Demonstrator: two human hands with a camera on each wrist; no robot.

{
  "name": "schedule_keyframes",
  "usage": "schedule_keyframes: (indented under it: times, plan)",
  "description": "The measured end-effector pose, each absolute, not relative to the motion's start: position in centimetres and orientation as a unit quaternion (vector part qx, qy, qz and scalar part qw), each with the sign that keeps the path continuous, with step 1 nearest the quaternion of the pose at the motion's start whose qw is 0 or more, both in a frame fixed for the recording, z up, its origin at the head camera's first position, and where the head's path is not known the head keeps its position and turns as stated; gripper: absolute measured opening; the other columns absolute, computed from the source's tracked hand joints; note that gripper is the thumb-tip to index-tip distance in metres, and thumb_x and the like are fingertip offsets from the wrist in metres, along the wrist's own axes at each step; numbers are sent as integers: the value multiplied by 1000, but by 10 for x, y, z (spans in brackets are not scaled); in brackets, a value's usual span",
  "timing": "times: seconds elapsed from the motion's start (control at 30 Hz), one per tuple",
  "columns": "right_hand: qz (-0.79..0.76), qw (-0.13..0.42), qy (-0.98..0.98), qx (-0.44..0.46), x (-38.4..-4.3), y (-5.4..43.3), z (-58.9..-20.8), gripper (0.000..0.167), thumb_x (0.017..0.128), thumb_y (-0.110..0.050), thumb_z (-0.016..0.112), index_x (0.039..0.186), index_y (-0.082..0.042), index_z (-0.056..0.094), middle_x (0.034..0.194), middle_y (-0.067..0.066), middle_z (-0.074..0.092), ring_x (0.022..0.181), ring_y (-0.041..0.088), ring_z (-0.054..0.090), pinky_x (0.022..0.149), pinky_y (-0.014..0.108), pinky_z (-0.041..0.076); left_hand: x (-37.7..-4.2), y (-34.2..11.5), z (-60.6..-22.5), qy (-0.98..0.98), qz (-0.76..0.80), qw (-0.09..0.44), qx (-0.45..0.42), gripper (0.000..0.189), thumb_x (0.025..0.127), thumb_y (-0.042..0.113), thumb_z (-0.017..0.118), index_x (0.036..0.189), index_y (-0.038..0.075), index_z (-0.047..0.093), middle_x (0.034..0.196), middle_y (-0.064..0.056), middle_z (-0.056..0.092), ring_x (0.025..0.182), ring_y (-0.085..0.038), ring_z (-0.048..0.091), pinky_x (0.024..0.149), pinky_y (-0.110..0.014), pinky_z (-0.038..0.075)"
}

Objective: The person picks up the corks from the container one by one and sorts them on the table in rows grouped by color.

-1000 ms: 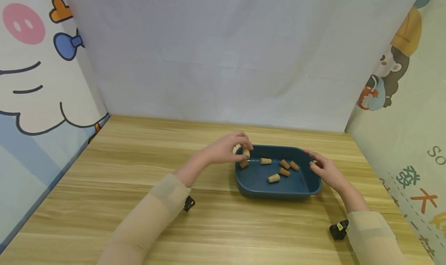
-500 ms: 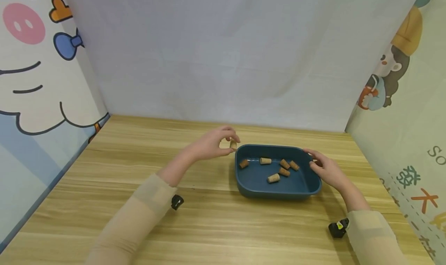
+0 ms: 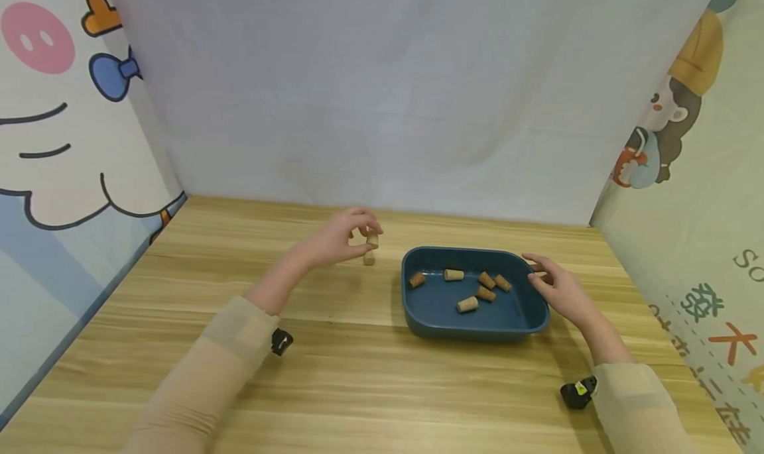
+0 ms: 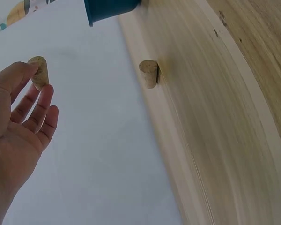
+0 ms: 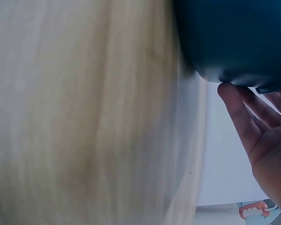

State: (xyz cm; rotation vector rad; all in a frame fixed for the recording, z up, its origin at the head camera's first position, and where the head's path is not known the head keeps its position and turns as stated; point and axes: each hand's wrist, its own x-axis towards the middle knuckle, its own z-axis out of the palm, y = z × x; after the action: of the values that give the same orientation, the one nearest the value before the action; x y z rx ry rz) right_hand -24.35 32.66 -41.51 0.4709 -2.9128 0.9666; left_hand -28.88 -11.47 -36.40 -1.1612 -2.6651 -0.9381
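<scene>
Thumb and fingers of my left hand pinch a light cork stopper, raised left of the blue tub. Just below it in the head view, a second cork stands on the table. The left wrist view shows the pinched cork apart from the standing cork. Several corks lie in the tub, light ones like this cork and darker brown ones like this cork. My right hand touches the tub's right end, its fingers loosely extended at the rim.
The wood-grain table runs back to a pale cloth backdrop. Printed cartoon panels stand on both sides, the left panel and the right panel. Each wrist carries a small black camera.
My left hand has carried the cork from over the tub's left end leftward above the table. The standing cork has come into sight. My right hand stays at the tub.
</scene>
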Motion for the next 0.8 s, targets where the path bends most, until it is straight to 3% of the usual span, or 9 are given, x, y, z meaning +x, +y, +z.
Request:
schedule_keyframes:
  times: [0.17,0.37,0.8]
  plan:
    - [299,35,-942,149,-245,327,-419,42,99,-17,47,140,-6,44,120,28,57,91,36,64,63,35,49,-294,-126,-368,-879,-305,45,-364,22,87,9,67,109,10,63,116,-6,54,96,-21,55,76,-39,49]
    - [289,40,-945,149,-248,328,-423,41,99,-16,47,139,-5,44,120,29,56,93,39,64,65,37,51,-298,-136,-372,-884,-317,42,-340,23,87,8,67,110,8,63,118,-8,54,99,-24,55,79,-44,50]
    - [273,51,-949,152,-249,325,-422,40,97,-10,47,136,-1,46,117,30,57,89,38,65,58,32,48,-312,-149,-395,-898,-320,39,-300,21,86,3,66,107,7,64,117,-11,53,98,-25,55,76,-38,51]
